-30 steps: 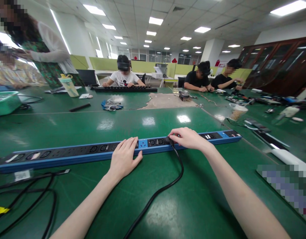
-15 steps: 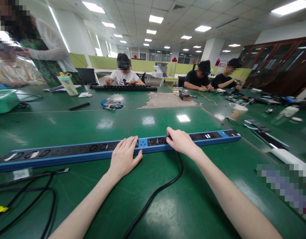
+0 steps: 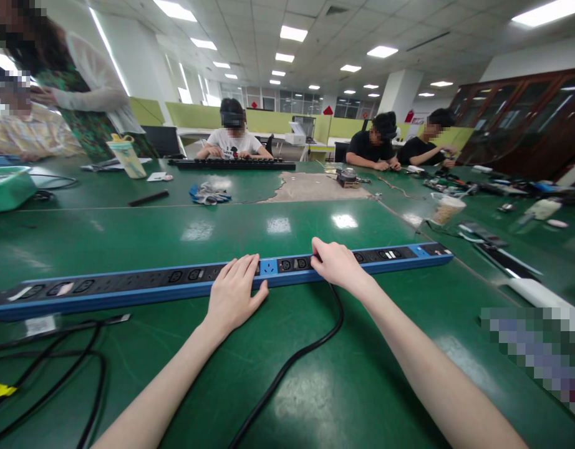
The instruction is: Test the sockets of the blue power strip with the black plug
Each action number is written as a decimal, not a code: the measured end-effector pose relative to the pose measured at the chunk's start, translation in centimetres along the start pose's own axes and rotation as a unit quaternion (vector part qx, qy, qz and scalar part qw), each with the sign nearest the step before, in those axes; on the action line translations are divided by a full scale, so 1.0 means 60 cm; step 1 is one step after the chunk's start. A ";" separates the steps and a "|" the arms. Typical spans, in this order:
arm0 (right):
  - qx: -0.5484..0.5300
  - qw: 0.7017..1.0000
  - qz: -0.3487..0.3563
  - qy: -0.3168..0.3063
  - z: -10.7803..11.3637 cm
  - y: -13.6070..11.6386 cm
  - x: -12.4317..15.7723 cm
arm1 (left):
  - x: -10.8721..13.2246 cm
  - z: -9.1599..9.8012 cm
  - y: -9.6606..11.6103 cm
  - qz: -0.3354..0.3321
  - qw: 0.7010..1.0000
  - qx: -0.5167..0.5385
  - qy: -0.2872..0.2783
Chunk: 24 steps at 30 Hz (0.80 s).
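Note:
A long blue-and-black power strip (image 3: 147,282) lies across the green table, with rows of sockets facing up. My left hand (image 3: 234,290) rests on it, fingers stretched over the top and thumb along the front side, left of a blue socket (image 3: 269,267). Farther right, my right hand (image 3: 337,263) is closed over the strip, gripping the plug end of a black power cord (image 3: 294,358). The fingers hide most of the plug, so I cannot tell how deep it sits in a socket. From below this hand the cord curves down towards the near table edge.
More black cables (image 3: 100,374) lie at the lower left. Across the table are gloves (image 3: 210,193), a green basket (image 3: 9,190), a tumbler (image 3: 127,157) and a plastic cup (image 3: 446,209). Several people sit or stand around; one person (image 3: 234,140) faces me behind another long strip (image 3: 236,164).
My right hand has shifted very slightly left at the same spot on the strip. My left hand stays in place. The person opposite has moved their hands a little.

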State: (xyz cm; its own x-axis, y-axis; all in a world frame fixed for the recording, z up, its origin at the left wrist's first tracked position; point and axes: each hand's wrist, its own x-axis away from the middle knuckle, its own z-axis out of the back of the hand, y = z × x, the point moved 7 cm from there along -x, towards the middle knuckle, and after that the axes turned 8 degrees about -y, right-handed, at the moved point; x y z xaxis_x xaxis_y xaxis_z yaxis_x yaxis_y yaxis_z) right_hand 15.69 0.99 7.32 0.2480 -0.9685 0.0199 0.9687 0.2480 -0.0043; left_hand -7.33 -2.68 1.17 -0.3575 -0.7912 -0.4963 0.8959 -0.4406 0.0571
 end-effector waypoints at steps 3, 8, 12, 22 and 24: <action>0.011 1.000 -0.001 0.001 -0.001 -0.003 0.006 | 0.000 -0.001 0.000 0.002 1.000 -0.001 -0.002; -0.006 1.000 -0.003 -0.001 -0.002 0.003 -0.001 | -0.001 -0.001 -0.001 0.004 1.000 -0.003 -0.006; -0.014 1.000 -0.015 0.000 -0.001 0.005 -0.006 | -0.001 0.001 0.000 0.003 1.000 -0.004 -0.005; -0.115 0.993 -0.011 0.022 -0.017 0.034 -0.018 | -0.001 0.000 0.001 -0.008 1.000 -0.013 -0.006; -0.163 0.986 -0.006 0.041 -0.011 0.047 -0.025 | -0.002 -0.002 0.000 -0.008 1.000 -0.017 -0.011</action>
State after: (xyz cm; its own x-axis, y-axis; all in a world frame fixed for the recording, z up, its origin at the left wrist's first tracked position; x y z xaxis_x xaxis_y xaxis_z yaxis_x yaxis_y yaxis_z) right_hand 18.05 3.12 6.62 0.2226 -0.9731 -0.0592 0.9172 0.2296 -0.3258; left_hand -7.25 -2.53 1.10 -0.3769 -0.7931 -0.4785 0.8983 -0.4388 0.0197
